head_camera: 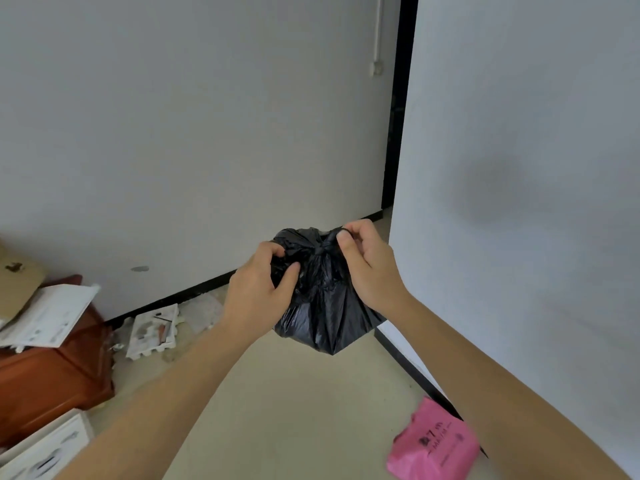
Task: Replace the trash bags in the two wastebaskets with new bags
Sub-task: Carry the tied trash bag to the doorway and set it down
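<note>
- Both hands are up in front of me at work on one thing: my left hand [263, 282] has its fingers curled round a bunch of plastic on the near left of the bag's neck, and my right hand [367, 265] pinches a twist of plastic between thumb and forefinger on the far right.
- My trash bag [322, 313], black and part-filled, hangs in the air between my hands, above the floor [294, 393] and touching nothing else. I hold it up so its weight pulls the neck tight.
- Its knot [320, 251] sits at the top between my two grips. I judge that I am pulling the ends apart to cinch it shut before the bag goes out.
- Ahead is a grey wall [173, 133], and close on my right a white panel [519, 168] that narrows the way forward.
- At my left stands a brown wooden cabinet [52, 375] with loose papers [48, 317] on top.
- Near my right forearm a pink packet [434, 445] lies on the floor; whether it holds new bags I cannot tell.
- By the skirting lies a white tray [156, 330].
- Neither wastebasket is in view.
</note>
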Demonstrator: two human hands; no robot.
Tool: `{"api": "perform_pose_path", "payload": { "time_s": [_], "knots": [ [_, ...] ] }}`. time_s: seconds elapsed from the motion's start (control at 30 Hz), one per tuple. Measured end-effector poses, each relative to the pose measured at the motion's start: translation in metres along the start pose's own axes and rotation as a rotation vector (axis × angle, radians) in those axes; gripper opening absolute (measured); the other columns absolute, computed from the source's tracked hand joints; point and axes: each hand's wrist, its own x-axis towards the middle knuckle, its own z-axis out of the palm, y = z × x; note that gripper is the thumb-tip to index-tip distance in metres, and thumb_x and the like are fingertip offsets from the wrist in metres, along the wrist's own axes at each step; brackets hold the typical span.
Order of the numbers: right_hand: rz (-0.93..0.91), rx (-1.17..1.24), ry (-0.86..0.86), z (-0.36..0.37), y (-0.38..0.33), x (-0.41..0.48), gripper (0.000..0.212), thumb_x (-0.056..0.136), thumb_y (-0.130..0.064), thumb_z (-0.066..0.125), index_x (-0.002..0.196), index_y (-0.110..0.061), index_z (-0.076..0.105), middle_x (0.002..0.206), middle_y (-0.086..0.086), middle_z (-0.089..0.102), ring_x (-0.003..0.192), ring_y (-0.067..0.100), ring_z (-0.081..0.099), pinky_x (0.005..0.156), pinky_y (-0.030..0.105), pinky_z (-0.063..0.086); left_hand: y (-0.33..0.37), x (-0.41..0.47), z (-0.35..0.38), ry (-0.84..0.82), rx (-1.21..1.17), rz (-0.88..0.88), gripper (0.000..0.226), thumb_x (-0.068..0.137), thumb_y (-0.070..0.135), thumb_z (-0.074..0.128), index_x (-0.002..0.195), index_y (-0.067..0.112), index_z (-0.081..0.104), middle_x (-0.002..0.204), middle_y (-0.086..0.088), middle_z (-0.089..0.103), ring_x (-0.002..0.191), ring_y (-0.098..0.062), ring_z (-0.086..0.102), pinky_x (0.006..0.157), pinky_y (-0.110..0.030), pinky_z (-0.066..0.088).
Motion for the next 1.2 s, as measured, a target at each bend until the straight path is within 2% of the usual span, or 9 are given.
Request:
{"api": "perform_pose_path", "payload": {
  "time_s": [0.17, 0.3, 0.47, 0.63, 0.77, 0.87, 0.93, 1.03, 1.2],
  "knots": [
    [0.043, -0.007, -0.076, 0.070, 0.020, 0.123, 0.013, 0.104, -0.032, 0.048, 0.104, -0.021, 0.054, 0.084, -0.015, 0.060, 0.077, -0.008, 0.056, 0.070, 0.012, 0.039, -0.083, 0.112, -0.006, -0.047, -0.004, -0.003, 0.043, 0.087, 0.033, 0.069, 0.122, 0.020, 0.048, 0.109, 0.009, 0.062, 0.096, -0.011, 0.058, 0.081, -0.024, 0.041],
    [0.064, 0.033, -0.056, 0.129, 0.053, 0.222, 0.014, 0.104, -0.033, 0.049, 0.102, -0.021, 0.055, 0.089, -0.014, 0.061, 0.079, -0.011, 0.056, 0.070, 0.006, 0.040, -0.159, 0.207, 0.012, -0.061, -0.004, 0.009, 0.047, 0.087, 0.032, 0.070, 0.126, 0.021, 0.047, 0.116, 0.007, 0.061, 0.103, -0.012, 0.058, 0.085, -0.023, 0.042],
    [0.095, 0.028, -0.023, 0.177, 0.095, 0.340, 0.016, 0.103, -0.030, 0.052, 0.092, -0.018, 0.057, 0.071, -0.014, 0.054, 0.062, -0.007, 0.051, 0.064, 0.009, 0.039, -0.235, 0.345, 0.047, -0.110, -0.042, 0.070, 0.048, 0.087, 0.028, 0.069, 0.128, 0.019, 0.046, 0.123, 0.003, 0.059, 0.109, -0.016, 0.057, 0.092, -0.027, 0.045],
    [0.183, -0.001, 0.125, 0.160, 0.153, 0.430, 0.016, 0.100, -0.030, 0.057, 0.085, -0.025, 0.061, 0.079, -0.011, 0.064, 0.073, -0.006, 0.057, 0.072, 0.013, 0.042, -0.245, 0.472, 0.113, -0.255, -0.110, 0.210, 0.049, 0.084, 0.021, 0.071, 0.127, 0.019, 0.049, 0.124, 0.003, 0.056, 0.110, -0.013, 0.055, 0.092, -0.023, 0.042],
    [0.220, 0.022, 0.251, 0.131, 0.221, 0.505, 0.022, 0.098, -0.026, 0.059, 0.077, -0.025, 0.061, 0.081, 0.000, 0.068, 0.079, 0.016, 0.064, 0.077, 0.029, 0.050, -0.248, 0.571, 0.194, -0.320, -0.160, 0.303, 0.048, 0.083, 0.020, 0.075, 0.124, 0.020, 0.052, 0.124, 0.005, 0.057, 0.110, -0.013, 0.056, 0.094, -0.023, 0.043],
    [0.233, 0.053, 0.332, 0.112, 0.284, 0.568, 0.028, 0.098, -0.022, 0.059, 0.071, -0.027, 0.058, 0.077, -0.006, 0.067, 0.075, 0.008, 0.061, 0.076, 0.030, 0.049, -0.248, 0.642, 0.266, -0.322, -0.198, 0.335, 0.045, 0.083, 0.020, 0.076, 0.121, 0.020, 0.054, 0.121, 0.006, 0.058, 0.107, -0.012, 0.056, 0.092, -0.022, 0.044],
    [0.259, 0.102, 0.369, 0.096, 0.327, 0.616, 0.027, 0.094, -0.027, 0.060, 0.068, -0.029, 0.059, 0.088, 0.002, 0.072, 0.086, 0.016, 0.067, 0.086, 0.043, 0.055, -0.244, 0.691, 0.313, -0.324, -0.216, 0.344, 0.043, 0.082, 0.018, 0.076, 0.119, 0.018, 0.055, 0.118, 0.006, 0.059, 0.104, -0.013, 0.057, 0.091, -0.024, 0.046],
    [0.271, 0.165, 0.360, 0.071, 0.378, 0.697, 0.019, 0.083, -0.040, 0.060, 0.068, -0.030, 0.064, 0.105, 0.009, 0.074, 0.104, 0.035, 0.067, 0.099, 0.060, 0.048, -0.238, 0.770, 0.369, -0.331, -0.239, 0.338, 0.039, 0.082, 0.017, 0.076, 0.115, 0.019, 0.055, 0.111, 0.008, 0.058, 0.100, -0.015, 0.058, 0.088, -0.026, 0.047],
    [0.305, 0.274, 0.371, 0.052, 0.432, 0.838, 0.016, 0.078, -0.033, 0.061, 0.066, -0.029, 0.071, 0.104, 0.010, 0.075, 0.107, 0.040, 0.065, 0.101, 0.059, 0.047, -0.243, 0.901, 0.425, -0.270, -0.239, 0.301, 0.036, 0.082, 0.017, 0.076, 0.111, 0.019, 0.055, 0.106, 0.007, 0.059, 0.094, -0.014, 0.058, 0.084, -0.026, 0.047]
  ]
}}
